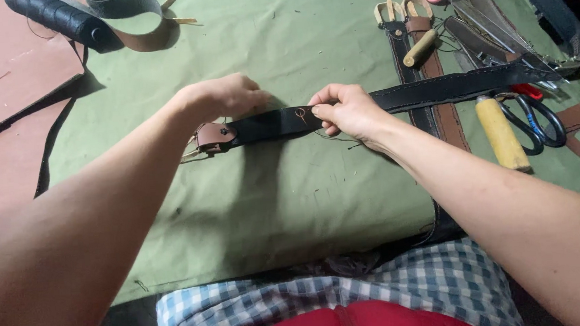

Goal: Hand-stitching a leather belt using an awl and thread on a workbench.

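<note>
Over green cloth [239,207] | left hand [221,96] curled onto black belt [394,99] beside brown tab [214,135], grip hidden, cannot tell | right hand [347,110] pinching belt mid-length, fingers closed, thread [332,138] trailing below | belt stretched level between hands, running right toward scissors [539,122] | yellow-handled tool [501,133] nearby

Black belt [341,112]; brown tab [214,135]; green cloth [292,197]; yellow-handled tool [501,134]
</note>
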